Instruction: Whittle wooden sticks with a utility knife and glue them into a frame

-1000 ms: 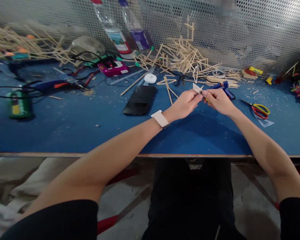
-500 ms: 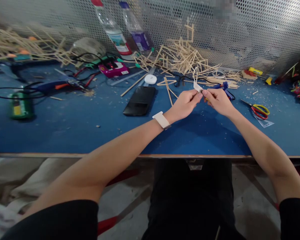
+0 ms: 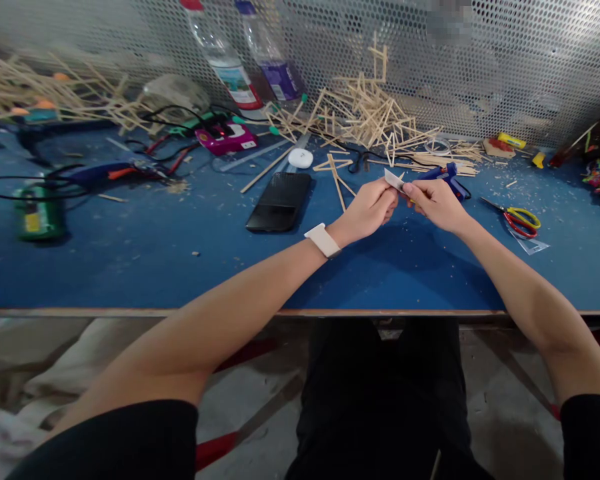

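My left hand (image 3: 370,210) and my right hand (image 3: 435,202) meet above the blue table (image 3: 180,253), fingertips almost touching. Between them they pinch a small pale flat piece (image 3: 393,179) that sticks up from the left fingers. The right fingers are curled and also seem to hold something thin and yellow, mostly hidden. A pale watch band (image 3: 323,240) sits on my left wrist.
A black phone (image 3: 280,200) lies left of my hands, a white round thing (image 3: 301,157) behind it. Piled wooden sticks (image 3: 370,110) and a blue tool (image 3: 447,175) lie behind, red-and-yellow scissors (image 3: 517,219) to the right. Bottles (image 3: 230,67), cables and a green device (image 3: 37,213) crowd the left.
Both hands have stayed in place; the pale piece has tilted slightly between the fingertips. Nothing else on the table moved.
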`<state>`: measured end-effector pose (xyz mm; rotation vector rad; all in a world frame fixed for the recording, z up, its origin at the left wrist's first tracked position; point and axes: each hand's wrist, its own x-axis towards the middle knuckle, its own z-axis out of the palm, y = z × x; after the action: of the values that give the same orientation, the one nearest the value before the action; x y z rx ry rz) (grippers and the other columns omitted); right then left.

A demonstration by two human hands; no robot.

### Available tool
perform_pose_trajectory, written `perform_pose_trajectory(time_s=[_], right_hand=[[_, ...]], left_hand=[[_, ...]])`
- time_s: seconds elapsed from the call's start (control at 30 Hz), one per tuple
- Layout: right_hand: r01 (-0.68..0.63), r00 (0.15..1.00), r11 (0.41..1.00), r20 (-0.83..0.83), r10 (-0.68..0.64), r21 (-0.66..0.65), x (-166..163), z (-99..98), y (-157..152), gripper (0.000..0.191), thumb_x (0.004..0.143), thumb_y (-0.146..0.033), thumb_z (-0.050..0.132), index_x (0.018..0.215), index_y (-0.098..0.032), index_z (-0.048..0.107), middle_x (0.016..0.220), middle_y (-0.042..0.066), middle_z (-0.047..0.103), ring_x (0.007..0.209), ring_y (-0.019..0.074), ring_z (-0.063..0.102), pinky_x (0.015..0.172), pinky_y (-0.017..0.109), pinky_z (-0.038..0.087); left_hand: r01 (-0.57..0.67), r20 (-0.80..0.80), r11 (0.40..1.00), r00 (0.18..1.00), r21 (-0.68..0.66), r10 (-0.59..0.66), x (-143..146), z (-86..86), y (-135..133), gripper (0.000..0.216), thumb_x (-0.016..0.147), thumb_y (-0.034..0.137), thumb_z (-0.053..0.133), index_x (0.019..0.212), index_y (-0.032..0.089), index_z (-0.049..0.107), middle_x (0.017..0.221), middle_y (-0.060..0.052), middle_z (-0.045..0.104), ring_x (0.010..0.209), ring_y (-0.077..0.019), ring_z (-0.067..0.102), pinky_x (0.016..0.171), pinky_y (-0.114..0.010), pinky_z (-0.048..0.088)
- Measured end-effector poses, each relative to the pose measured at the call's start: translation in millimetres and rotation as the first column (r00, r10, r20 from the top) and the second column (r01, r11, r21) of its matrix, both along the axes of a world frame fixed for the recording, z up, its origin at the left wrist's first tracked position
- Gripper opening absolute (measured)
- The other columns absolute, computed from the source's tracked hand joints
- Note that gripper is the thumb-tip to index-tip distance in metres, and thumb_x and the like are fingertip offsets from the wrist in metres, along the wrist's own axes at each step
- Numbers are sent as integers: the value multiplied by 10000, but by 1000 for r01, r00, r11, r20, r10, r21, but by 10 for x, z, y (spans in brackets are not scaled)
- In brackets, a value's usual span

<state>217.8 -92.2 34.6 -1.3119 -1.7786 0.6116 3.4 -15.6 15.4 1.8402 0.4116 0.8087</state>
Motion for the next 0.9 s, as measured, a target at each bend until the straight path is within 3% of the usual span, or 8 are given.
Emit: perform_pose_trajectory(time_s=[0.1, 0.27, 0.43, 0.53, 0.73, 0.9], right_hand=[[-5, 1000, 1000, -25, 5, -7, -22, 14, -12, 925, 1037, -1146, 544, 825, -254, 666, 651, 0, 572, 635, 169, 521, 578, 331, 333], [-25, 996, 1000, -81, 24, -12, -34, 5, -11, 926, 1005, -1166, 568, 821, -262, 651, 634, -13, 545, 618, 165, 513, 558, 322, 336], [-36, 995, 999, -92, 34, -19, -20, -5, 1, 935, 1000, -1170, 569, 818, -258, 663, 625, -21, 551, 589, 153, 502, 552, 320, 357], [-33, 995, 999, -96, 32, -7, -15, -9, 7, 936, 1005, -1166, 567, 821, -255, 671, 624, -23, 553, 581, 146, 495, 550, 318, 355], [-24, 995, 1000, -101, 24, 2, -18, -24, 21, 937, 987, -1179, 572, 813, -263, 669, 611, -29, 541, 578, 152, 495, 548, 320, 358], [-3, 992, 1000, -129, 4, 12, -21, -10, 21, 933, 997, -1172, 570, 817, -263, 681, 618, -27, 540, 572, 153, 487, 548, 325, 359]], left_hand=[[28, 2, 1000, 1000, -3, -28, 13, 7, -10, 232, 1185, 249, 540, 956, 262, 574, 731, 49, 480, 569, -131, 451, 559, -272, 543], [37, -50, 999, 998, 29, -35, -13, -6, 13, 220, 1205, 305, 582, 989, 268, 562, 695, 61, 469, 554, -135, 419, 511, -271, 459], [33, -67, 989, 997, 146, -24, -28, -12, 43, 445, 1268, 631, 620, 1009, 274, 562, 667, 66, 470, 572, -150, 446, 535, -299, 420], [36, -46, 988, 998, 149, -30, -18, -12, 50, 529, 1254, 753, 624, 1030, 277, 573, 657, 77, 453, 568, -153, 436, 533, -309, 395], [46, -32, 998, 999, 54, -44, 7, -10, 28, 483, 1230, 694, 697, 1012, 283, 566, 649, 97, 382, 534, -143, 391, 516, -309, 348], [-1, 7, 998, 1000, 65, 0, 24, -14, 16, 438, 1243, 612, 652, 972, 280, 560, 642, 81, 389, 529, -139, 371, 499, -305, 310]])
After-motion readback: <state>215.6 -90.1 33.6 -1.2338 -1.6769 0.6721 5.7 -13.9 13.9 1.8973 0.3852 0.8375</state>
